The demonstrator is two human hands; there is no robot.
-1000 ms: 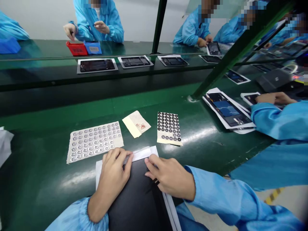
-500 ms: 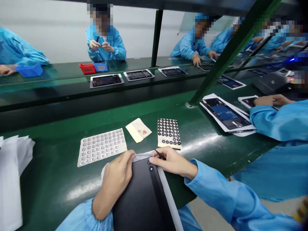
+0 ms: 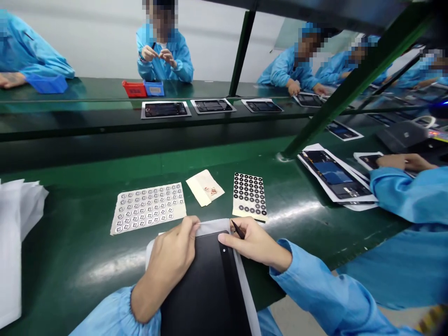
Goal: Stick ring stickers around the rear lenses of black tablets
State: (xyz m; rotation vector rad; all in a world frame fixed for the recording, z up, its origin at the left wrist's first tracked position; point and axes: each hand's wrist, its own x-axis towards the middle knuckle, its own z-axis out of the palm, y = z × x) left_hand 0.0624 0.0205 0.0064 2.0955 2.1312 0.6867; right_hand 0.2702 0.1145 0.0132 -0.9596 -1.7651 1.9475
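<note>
A black flat panel (image 3: 199,289) with a dark strip and a small round hole near its top right lies on a white sheet (image 3: 215,226) at the table's near edge. My left hand (image 3: 175,252) is closed on the white sheet at the panel's top left, thumb and finger pinching its edge. My right hand (image 3: 254,240) is closed round black tweezers (image 3: 238,229), its thumb resting on the panel's top right corner. Beyond the hands lie a sheet of ring stickers (image 3: 150,206), a small cream paper (image 3: 205,187) and a sheet of black round stickers (image 3: 249,195).
White sheets (image 3: 14,247) are piled at the left. A green slanted post (image 3: 325,107) rises at the right, near an opened tablet (image 3: 336,175) and a co-worker's sleeve (image 3: 409,193). Other people sit across the bench, near a red bin (image 3: 134,89) and blue bins (image 3: 154,88).
The view has shifted slightly. My right thumb has moved a little off the round spot at the panel's top right. Both hands otherwise keep nearly the same place.
</note>
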